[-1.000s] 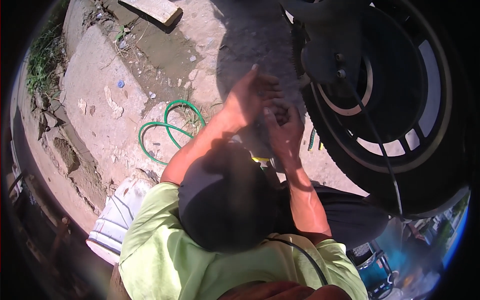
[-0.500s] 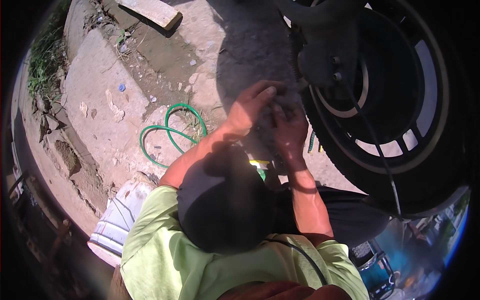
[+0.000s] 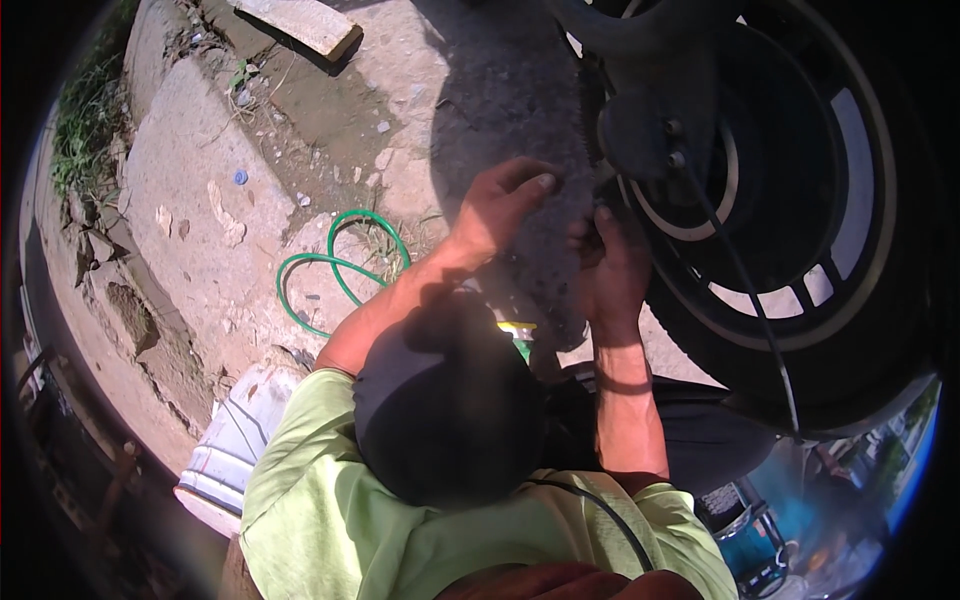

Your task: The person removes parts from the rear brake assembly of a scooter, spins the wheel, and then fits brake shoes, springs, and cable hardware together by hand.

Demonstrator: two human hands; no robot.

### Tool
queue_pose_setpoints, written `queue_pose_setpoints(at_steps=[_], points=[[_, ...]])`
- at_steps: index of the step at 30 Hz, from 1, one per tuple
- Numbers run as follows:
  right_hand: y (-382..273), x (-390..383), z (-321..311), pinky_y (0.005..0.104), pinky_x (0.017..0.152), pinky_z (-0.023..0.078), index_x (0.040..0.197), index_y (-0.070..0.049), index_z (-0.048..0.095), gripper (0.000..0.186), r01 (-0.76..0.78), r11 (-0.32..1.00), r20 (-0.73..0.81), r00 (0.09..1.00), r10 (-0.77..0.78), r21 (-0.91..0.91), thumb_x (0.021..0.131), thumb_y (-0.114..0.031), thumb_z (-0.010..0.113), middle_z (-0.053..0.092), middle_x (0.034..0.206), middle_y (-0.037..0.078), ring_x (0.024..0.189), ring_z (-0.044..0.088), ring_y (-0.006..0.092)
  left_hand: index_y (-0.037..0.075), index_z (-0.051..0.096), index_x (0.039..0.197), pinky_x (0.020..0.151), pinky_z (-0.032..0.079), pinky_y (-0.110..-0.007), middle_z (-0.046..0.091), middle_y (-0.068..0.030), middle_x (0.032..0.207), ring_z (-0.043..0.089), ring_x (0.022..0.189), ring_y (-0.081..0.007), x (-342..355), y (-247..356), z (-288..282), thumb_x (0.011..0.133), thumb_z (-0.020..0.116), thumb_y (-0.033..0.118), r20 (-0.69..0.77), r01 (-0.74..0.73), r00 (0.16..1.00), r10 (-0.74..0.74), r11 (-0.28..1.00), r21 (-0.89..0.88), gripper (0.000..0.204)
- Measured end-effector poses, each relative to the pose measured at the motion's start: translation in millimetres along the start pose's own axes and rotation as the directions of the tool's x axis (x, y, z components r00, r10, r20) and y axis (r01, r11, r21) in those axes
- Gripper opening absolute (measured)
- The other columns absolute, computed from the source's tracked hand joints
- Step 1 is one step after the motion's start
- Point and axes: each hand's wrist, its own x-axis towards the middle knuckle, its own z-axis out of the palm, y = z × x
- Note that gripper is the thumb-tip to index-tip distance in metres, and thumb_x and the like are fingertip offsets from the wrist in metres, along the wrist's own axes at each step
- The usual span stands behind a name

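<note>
My left hand [image 3: 500, 205] is raised left of the wheel, fingers bent and thumb close to them; what it holds, if anything, I cannot make out. My right hand [image 3: 610, 270] is curled beside the black tyre [image 3: 680, 340], its grip hidden. A dark mount with bolts [image 3: 650, 140] sits over the wheel hub, and a thin rod or cable [image 3: 765, 330] runs down across the spokes. Below my hands, partly hidden by my dark-capped head, lies a yellow and green object [image 3: 516, 328].
A looped green hose [image 3: 285, 295] lies on cracked concrete [image 3: 190, 150]. A white bucket [image 3: 225, 450] stands at my left, a board [image 3: 300, 25] lies at the top, weeds [image 3: 85, 130] line the left edge, and teal equipment [image 3: 750, 530] is at lower right.
My right hand has moved right toward the tyre, away from the left hand. My left hand has lowered slightly since the first frame, its fingers now more bent.
</note>
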Motion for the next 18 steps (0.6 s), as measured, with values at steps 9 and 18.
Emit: queue_pose_setpoints(at_steps=[9, 18], points=[[-12, 1, -1, 0.0249, 0.067, 0.055, 0.121, -0.004, 0.064, 0.026, 0.055, 0.981, 0.02, 0.998, -0.052, -0.187, 0.099, -0.016, 0.067, 0.071, 0.104, 0.006, 0.083, 0.069, 0.0132, -0.001, 0.068, 0.114, 0.081, 0.051, -0.029, 0.072, -0.0063, 0.097, 0.065, 0.09, -0.0135, 0, -5, -3, 0.1, 0.063, 0.019, -0.051, 0.035, 0.998, -0.036, 0.999, -0.021, 0.024], [-6, 3, -6, 0.0223, 0.062, 0.051, 0.122, -0.01, 0.063, 0.025, 0.004, 0.999, -0.007, 1.0, -0.004, -0.033, 0.1, -0.021, 0.065, 0.071, 0.102, 0.003, 0.077, 0.066, 0.0105, -0.001, 0.069, 0.113, 0.079, 0.051, -0.029, 0.072, -0.0063, 0.097, 0.065, 0.091, -0.0141, 6, 3, 5, 0.1, 0.062, 0.021, 0.01, 0.052, 0.999, -0.052, 0.997, -0.063, 0.026]])
